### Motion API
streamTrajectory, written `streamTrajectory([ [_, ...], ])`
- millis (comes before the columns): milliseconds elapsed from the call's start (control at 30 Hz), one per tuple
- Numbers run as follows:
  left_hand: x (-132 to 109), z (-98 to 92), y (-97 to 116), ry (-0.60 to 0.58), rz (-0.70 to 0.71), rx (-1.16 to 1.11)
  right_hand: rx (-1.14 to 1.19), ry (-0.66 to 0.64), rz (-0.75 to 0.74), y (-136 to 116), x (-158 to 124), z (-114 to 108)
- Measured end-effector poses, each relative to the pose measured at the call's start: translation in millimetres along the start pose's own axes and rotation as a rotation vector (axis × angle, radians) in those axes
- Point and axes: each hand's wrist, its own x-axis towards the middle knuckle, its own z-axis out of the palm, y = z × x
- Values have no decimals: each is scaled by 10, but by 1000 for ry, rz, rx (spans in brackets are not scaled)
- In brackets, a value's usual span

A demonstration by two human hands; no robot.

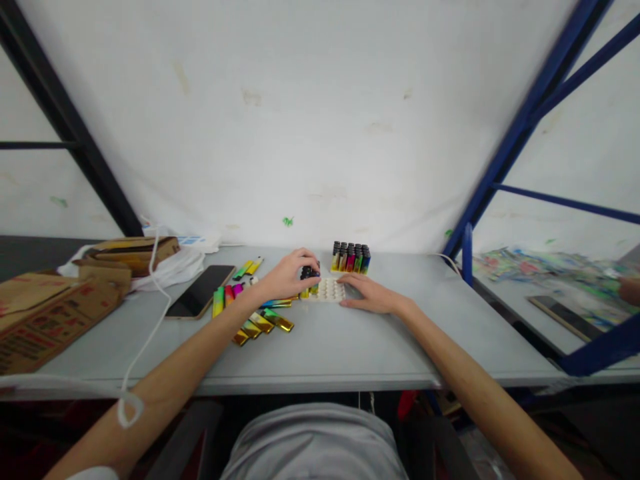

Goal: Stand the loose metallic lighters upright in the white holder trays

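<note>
A white tray with rows of round holes [332, 289] lies on the table between my hands. Several black-topped lighters [307, 272] stand upright in its left end. My left hand [293, 275] is over that end, its fingers closed around the top of a lighter, partly hidden by the fingers. At the tray's right end my right hand [369, 294] holds the edge between thumb and fingers. Loose shiny lighters [261, 323] in yellow, green, red and purple lie left of the tray, some hidden behind my left forearm.
Behind the tray stands a full block of upright lighters [351, 259]. A phone [201, 291] and an opened cardboard box [60, 307] are on the left, with a white cable [150, 333] hanging in front. Blue shelf bars [520, 140] frame the right; a second phone [564, 317] lies beyond.
</note>
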Motion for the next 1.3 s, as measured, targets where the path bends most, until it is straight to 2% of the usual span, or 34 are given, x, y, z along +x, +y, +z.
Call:
streamTrajectory([
  [133, 2, 13, 9, 11, -1, -31, -2, 1, 2, -11, -5, -3],
  [333, -5, 33, -31, -4, 9, 38, -8, -6, 0, -8, -4, -11],
  [467, -5, 22, 37, -1, 15, 1, 0, -7, 1, -9, -8, -15],
  [600, 31, -80, 42, 150, -73, -32, -11, -11, 11, -6, -13, -15],
  [667, 34, -192, -75, 246, -175, 44, -19, -12, 13, 1, -14, -12],
  [733, 1, -334, -275, 272, -284, 227, -23, -11, 15, 8, -15, -8],
  [833, -119, -532, -639, 134, -512, 522, -20, -15, 23, 15, -16, -6],
  [933, -258, -622, -919, -10, -735, 630, -21, -22, 28, 16, -17, -8],
  [1000, -314, -616, -1012, -94, -810, 652, -23, -22, 31, 15, -18, -10],
  [1100, -320, -552, -1036, -163, -814, 658, -20, -20, 33, 12, -20, -11],
  [1300, -239, -336, -915, -152, -739, 649, -21, -19, 19, 26, -18, -4],
])
